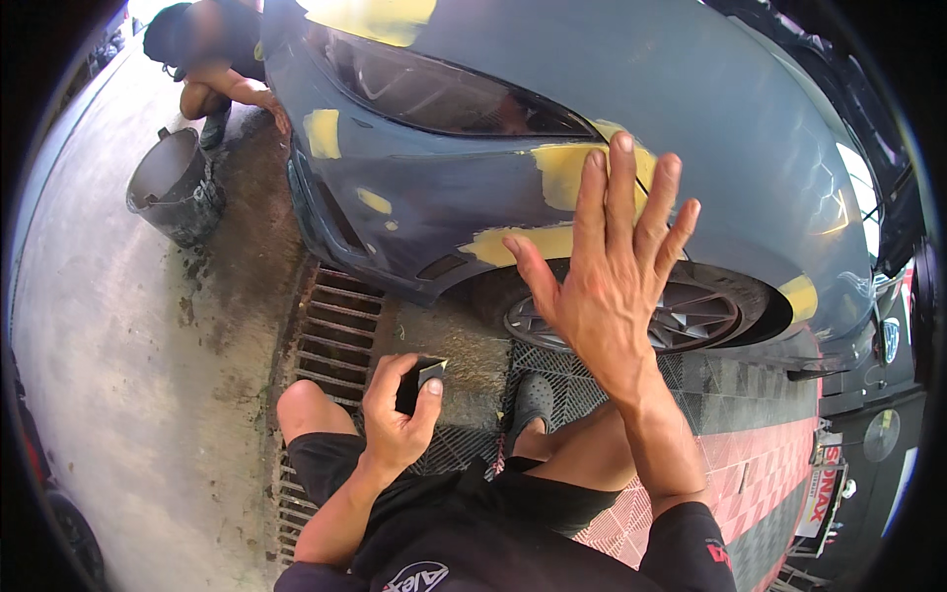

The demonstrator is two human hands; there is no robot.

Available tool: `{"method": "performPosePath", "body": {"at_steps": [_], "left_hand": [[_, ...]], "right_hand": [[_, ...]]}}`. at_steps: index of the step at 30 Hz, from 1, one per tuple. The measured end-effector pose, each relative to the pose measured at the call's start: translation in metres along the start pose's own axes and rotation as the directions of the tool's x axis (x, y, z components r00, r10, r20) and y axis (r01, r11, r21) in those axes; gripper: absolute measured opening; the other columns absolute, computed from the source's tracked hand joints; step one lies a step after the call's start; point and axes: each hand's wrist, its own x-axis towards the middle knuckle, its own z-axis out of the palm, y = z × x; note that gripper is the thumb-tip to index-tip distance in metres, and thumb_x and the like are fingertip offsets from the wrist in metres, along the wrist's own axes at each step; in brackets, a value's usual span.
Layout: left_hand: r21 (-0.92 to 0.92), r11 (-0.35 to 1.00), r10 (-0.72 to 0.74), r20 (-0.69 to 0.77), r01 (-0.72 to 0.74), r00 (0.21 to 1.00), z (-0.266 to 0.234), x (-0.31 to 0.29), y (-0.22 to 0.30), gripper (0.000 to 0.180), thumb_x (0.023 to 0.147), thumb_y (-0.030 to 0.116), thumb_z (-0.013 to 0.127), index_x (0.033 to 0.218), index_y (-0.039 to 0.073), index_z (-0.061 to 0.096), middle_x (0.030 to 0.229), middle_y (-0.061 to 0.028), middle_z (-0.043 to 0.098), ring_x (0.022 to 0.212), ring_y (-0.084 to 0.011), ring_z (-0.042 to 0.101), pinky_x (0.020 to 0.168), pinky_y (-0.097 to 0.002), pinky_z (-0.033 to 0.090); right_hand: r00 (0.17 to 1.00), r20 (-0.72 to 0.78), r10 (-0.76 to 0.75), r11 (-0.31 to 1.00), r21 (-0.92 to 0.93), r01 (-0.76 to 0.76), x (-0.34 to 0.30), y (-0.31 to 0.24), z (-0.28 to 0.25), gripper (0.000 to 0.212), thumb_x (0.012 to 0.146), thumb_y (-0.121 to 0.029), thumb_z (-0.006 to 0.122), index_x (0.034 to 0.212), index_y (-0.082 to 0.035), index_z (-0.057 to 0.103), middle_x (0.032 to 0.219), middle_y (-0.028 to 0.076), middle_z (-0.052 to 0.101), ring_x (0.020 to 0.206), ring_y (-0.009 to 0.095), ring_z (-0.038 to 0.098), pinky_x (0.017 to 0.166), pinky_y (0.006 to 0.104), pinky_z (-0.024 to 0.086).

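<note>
My right hand (610, 281) is raised with its fingers spread, palm toward the front fender of a grey-blue car (745, 148). It appears in front of yellow filler patches (557, 178) beside the headlight (444, 89) and above the wheel (695, 314); whether it touches the panel I cannot tell. Nothing is in that hand. Lower and to the left, over the floor grate, my left hand (393, 424) pinches a small black piece of folded sandpaper (431, 371) between thumb and fingers. Part of the sandpaper is hidden by the fingers.
A co-worker (222, 59) crouches at the far left, one hand on the bumper. Near them a dark, dirty bucket (178, 187) stands on wet concrete. A metal drain grate (335, 321) runs beneath the car's front. Red and grey floor tiles (755, 454) lie to the right.
</note>
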Motion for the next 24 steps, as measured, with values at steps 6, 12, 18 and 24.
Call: {"method": "performPosePath", "body": {"at_steps": [6,12,18,24], "left_hand": [[-0.118,0.984,-0.140,-0.058,0.133,0.988,0.003,-0.032,-0.009,0.026,0.097,0.006,0.074,0.120,-0.005,0.067,0.106,-0.0142,0.068,0.093,-0.0237,0.068,0.084,-0.0344,0.054],[-0.059,0.990,-0.132,-0.061,0.129,0.989,-0.010,-0.055,-0.019,0.030,0.098,0.009,0.075,0.123,-0.005,0.066,0.107,-0.0179,0.070,0.094,-0.0301,0.071,0.085,-0.0373,0.056],[-0.085,0.990,-0.120,-0.039,0.116,0.992,-0.012,-0.066,-0.023,0.037,0.103,0.017,0.073,0.131,-0.005,0.063,0.108,-0.0188,0.070,0.097,-0.0285,0.071,0.087,-0.0374,0.056],[-0.443,0.833,-0.382,-0.031,0.330,0.923,-0.013,-0.066,-0.033,0.067,0.103,0.017,0.075,0.156,0.001,0.038,0.109,-0.0086,0.062,0.094,-0.0149,0.061,0.085,-0.0331,0.053]], "right_hand": [[0.910,0.255,-0.328,0.944,0.126,0.305,-0.001,-0.029,0.029,0.107,0.093,-0.066,0.073,0.169,0.001,0.037,0.181,0.021,0.025,0.169,0.043,0.012,0.133,0.0670,0.003],[0.999,0.010,-0.037,0.999,0.013,0.037,0.020,-0.046,0.021,0.106,0.095,-0.062,0.074,0.166,0.008,0.036,0.178,0.029,0.024,0.167,0.048,0.016,0.133,0.0634,0.009],[0.845,0.159,-0.510,0.860,0.068,0.506,0.005,-0.057,0.041,0.101,0.097,-0.058,0.073,0.164,0.009,0.038,0.178,0.029,0.024,0.167,0.048,0.015,0.134,0.0623,0.011],[0.475,0.321,-0.819,0.569,0.359,0.739,-0.001,-0.048,0.055,0.061,0.096,-0.034,0.073,0.145,0.000,0.065,0.163,0.022,0.054,0.162,0.034,0.038,0.134,0.0563,0.026]]}}
